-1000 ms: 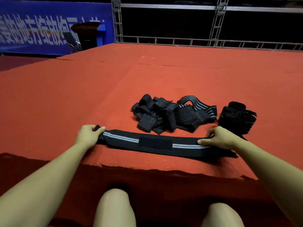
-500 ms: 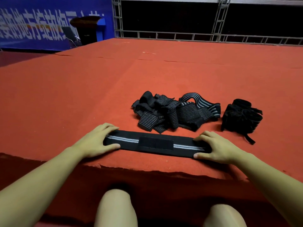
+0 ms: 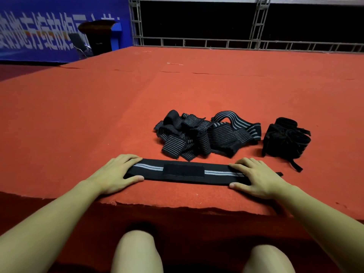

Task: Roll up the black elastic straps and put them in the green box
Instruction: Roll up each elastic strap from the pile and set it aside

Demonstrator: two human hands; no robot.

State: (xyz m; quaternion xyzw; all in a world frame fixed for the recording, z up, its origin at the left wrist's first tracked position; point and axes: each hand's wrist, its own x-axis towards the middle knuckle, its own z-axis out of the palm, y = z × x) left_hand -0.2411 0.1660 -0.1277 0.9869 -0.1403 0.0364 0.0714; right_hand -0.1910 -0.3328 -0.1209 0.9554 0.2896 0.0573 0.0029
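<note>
On the fuzzy red carpet (image 3: 98, 119) that covers a big flat platform, a long black stretchy strap (image 3: 185, 171) lies flat near the front edge. It has two thin grey lines running along it and a rough black patch in the middle. The carpet looks soft and a bit worn, and its front edge is ragged.

The left hand (image 3: 116, 173) lies flat on the left end of the long strap. Its fingers are straight and press down on top, and the thumb lies along the near edge. The right hand (image 3: 256, 177) does the same at the right end, with straight fingers on top and the thumb at the near edge. Neither hand is curled around the strap; both just press it flat. Both bare arms reach forward from the bottom corners. Two bare knees show at the bottom.

Just behind the long strap sits a messy pile of black straps (image 3: 204, 134). They are ribbed, with many thin grey lines, and they are folded and bent over each other. To the right of the pile, a little apart, is a dark bundle of plain black straps (image 3: 285, 139) that looks partly rolled, with a loose end trailing toward the front.

Far back stands a grey metal frame (image 3: 197, 43) with bars. On the left is a blue banner (image 3: 39, 36) with white writing.
</note>
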